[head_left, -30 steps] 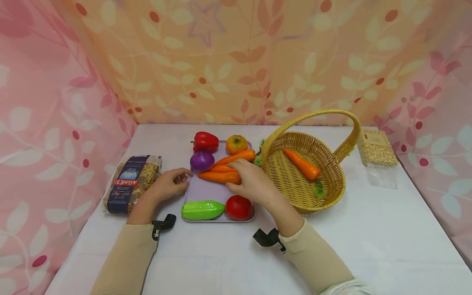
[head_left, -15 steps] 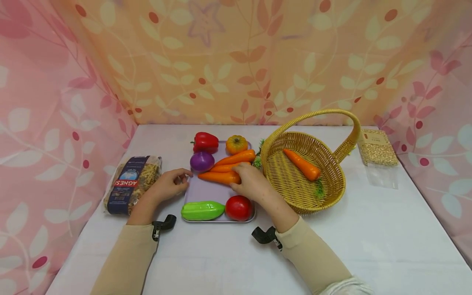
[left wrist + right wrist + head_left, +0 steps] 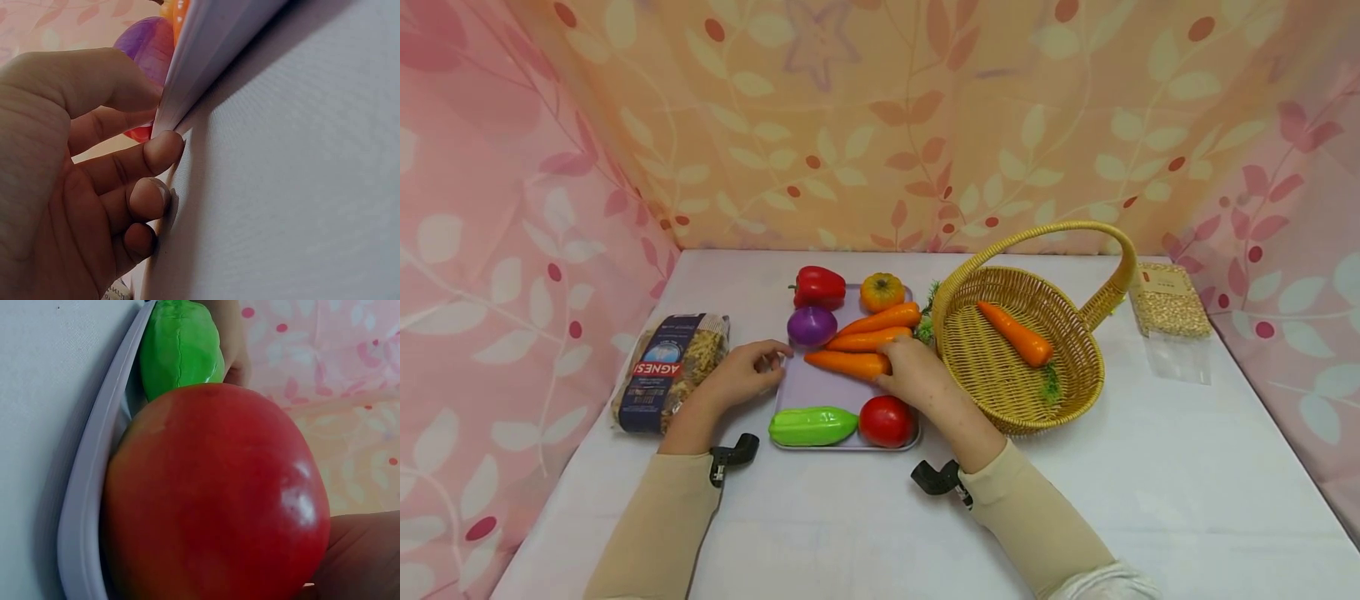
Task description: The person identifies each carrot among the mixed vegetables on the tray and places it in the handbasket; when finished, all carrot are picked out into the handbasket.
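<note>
My right hand [image 3: 921,379] curls at the thick end of the nearest carrot [image 3: 846,363] on the lilac tray [image 3: 797,385], thumb on the near side and fingers on the far side. Two more carrots [image 3: 868,339] lie just behind it. My left hand [image 3: 747,375] is at the tray's left rim; in the left wrist view, its thumb and index fingertips touch the rim [image 3: 178,81] and its other fingers are loosely bent. A purple round vegetable [image 3: 812,327] sits just beyond. The right wrist view shows mostly a tomato [image 3: 215,494], hiding that hand's fingertips.
On the tray also lie a green vegetable [image 3: 812,426], a red bell pepper [image 3: 818,287] and a small pumpkin [image 3: 882,292]. Right of it stands a wicker basket [image 3: 973,375] with one carrot [image 3: 1015,333] inside. Bags of pasta [image 3: 670,373] and grain [image 3: 1168,300] lie at either side.
My right hand has drawn back slightly to the right and towards me, its fingers closing about the nearest carrot's thick end. The middle carrot shows more. My left hand has stayed at the rim.
</note>
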### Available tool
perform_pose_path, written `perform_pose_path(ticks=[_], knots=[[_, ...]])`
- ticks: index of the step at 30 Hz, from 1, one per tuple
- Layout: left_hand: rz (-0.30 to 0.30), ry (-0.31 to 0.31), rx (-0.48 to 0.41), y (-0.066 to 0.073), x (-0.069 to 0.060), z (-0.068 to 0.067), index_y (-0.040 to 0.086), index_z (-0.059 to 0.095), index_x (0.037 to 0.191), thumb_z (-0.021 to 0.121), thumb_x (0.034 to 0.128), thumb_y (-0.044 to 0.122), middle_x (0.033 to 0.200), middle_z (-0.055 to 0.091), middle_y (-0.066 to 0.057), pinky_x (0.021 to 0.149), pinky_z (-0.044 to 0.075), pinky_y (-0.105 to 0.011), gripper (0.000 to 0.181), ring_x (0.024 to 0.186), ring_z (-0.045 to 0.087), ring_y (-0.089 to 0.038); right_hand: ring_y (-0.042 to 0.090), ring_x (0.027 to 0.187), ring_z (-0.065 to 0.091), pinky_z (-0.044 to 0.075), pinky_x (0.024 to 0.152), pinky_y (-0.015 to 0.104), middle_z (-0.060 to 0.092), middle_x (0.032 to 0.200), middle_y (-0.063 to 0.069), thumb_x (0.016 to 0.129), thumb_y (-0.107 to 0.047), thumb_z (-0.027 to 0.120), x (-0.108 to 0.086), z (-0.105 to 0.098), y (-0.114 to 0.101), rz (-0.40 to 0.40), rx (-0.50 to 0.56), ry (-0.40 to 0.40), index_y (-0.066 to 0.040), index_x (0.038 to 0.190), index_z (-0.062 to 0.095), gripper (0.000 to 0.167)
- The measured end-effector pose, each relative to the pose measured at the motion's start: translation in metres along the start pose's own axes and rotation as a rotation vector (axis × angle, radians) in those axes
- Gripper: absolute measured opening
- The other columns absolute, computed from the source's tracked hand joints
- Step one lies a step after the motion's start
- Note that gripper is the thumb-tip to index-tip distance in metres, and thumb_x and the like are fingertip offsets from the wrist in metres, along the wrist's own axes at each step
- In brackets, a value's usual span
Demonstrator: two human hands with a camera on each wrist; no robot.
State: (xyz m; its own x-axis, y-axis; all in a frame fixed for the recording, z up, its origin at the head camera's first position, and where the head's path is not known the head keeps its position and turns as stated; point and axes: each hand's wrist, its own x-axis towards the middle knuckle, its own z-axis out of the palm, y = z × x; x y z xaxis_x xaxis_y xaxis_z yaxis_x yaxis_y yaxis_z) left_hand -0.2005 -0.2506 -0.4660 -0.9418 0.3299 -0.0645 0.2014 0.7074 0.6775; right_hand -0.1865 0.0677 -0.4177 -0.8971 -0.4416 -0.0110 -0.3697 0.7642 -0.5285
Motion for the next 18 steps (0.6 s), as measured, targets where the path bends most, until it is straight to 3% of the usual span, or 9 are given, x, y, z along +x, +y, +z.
perform_pose_path(ticks=[5,11,18], knots=[[0.017,0.001,-0.002,0.0013,-0.0001,-0.0012,0.014,0.069,0.123,0.068,0.0939,0.013,0.092,0.062,-0.003,0.069,0.045,-0.037,0.029,0.079,0.054,-0.023,0.02,0.08,0.058,0.048,0.074,0.033,0.064,0.086,0.003,0.09,-0.031,0.081,0.0007,-0.0004,-0.001,0.086,-0.106,-0.053,-0.007,0.109,0.073,0.031],[0.017,-0.003,0.005,0.0007,0.0005,-0.0015,0.013,0.069,0.125,0.067,0.0947,0.013,0.093,0.062,-0.003,0.068,0.045,-0.036,0.03,0.08,0.054,-0.022,0.019,0.077,0.058,0.048,0.07,0.032,0.063,0.082,0.002,0.09,-0.038,0.08,0.0006,0.0005,-0.0019,0.119,-0.158,-0.078,-0.009,0.102,0.071,0.033],[0.007,-0.002,0.004,-0.0003,-0.0008,-0.0001,0.013,0.069,0.124,0.067,0.0944,0.013,0.093,0.062,-0.002,0.068,0.045,-0.036,0.03,0.08,0.054,-0.022,0.02,0.081,0.058,0.048,0.074,0.032,0.064,0.09,0.003,0.089,-0.041,0.08,-0.0034,-0.0051,-0.0067,0.091,-0.142,-0.047,-0.008,0.115,0.071,0.043]])
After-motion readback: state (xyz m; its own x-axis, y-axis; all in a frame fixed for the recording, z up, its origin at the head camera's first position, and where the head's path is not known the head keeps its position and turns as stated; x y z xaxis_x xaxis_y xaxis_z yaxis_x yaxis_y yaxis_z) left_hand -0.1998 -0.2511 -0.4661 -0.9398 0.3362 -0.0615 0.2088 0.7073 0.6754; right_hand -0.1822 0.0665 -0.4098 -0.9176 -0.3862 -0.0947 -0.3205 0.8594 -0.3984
